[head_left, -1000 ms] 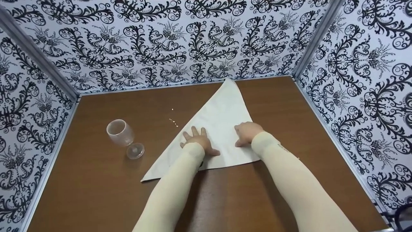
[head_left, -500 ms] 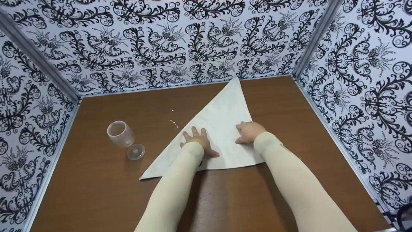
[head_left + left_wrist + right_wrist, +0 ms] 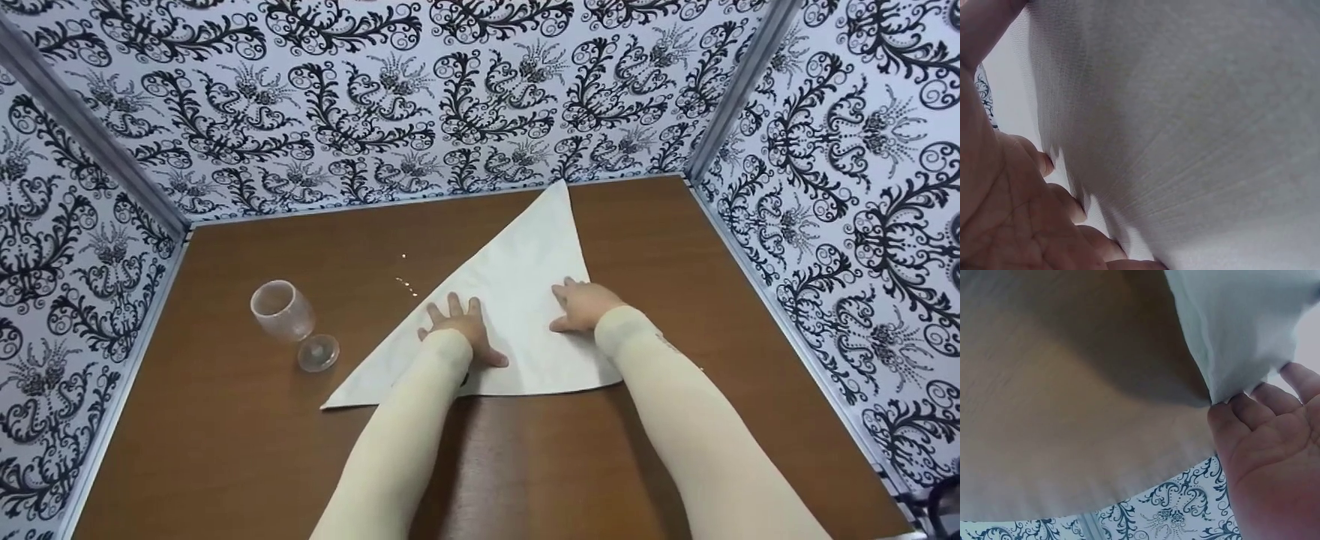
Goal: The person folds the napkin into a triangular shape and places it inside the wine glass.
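Cloth: a white triangle, laid flat in the middle of the table.
Left hand: fingers spread straight, pressed flat on the cloth.
Right hand: fingers straight, laid on the right edge.
Tip: the cloth is best smoothed slowly, both palms kept flat.
Glass: tipped over, left of the cloth.

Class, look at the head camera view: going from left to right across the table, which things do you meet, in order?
Clear stemmed glass lying on its side → left hand pressing flat on the white cloth → right hand on the cloth's right edge.
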### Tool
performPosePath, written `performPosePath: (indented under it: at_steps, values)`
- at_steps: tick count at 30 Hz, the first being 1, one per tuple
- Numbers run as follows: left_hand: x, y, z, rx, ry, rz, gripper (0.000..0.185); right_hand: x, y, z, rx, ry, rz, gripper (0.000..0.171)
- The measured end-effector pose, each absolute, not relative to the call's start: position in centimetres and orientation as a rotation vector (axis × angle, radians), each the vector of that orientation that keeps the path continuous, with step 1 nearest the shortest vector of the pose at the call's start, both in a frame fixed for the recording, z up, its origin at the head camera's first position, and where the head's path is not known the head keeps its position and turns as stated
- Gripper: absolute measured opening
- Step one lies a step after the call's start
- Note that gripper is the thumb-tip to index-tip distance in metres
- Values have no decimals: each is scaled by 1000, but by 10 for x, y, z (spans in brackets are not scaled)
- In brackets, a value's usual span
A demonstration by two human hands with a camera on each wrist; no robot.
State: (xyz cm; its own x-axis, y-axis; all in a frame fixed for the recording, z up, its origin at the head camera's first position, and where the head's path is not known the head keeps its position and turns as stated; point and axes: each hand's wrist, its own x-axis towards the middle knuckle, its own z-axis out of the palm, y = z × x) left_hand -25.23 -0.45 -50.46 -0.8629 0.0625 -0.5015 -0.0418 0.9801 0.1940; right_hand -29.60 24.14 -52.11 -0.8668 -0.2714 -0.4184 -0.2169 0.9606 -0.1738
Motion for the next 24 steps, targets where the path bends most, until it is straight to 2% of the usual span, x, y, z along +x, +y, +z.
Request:
performPosePath:
  at_steps: [6, 15, 21, 24]
  values:
    - [-250, 7, -507, -10, 2574, 241, 126, -299, 241, -521, -368, 2654, -132, 86]
    - [-243, 12, -512, -32, 2566, 268, 133, -297, 234, -519, -356, 2649, -92, 86]
    - [-242, 11, -511, -27, 2578, 286, 133, -299, 231, -513, -413, 2669, -31, 72]
    - [-240, 13, -508, -33, 2597, 302, 131, -299, 234, -511, -408, 2634, -78, 75]
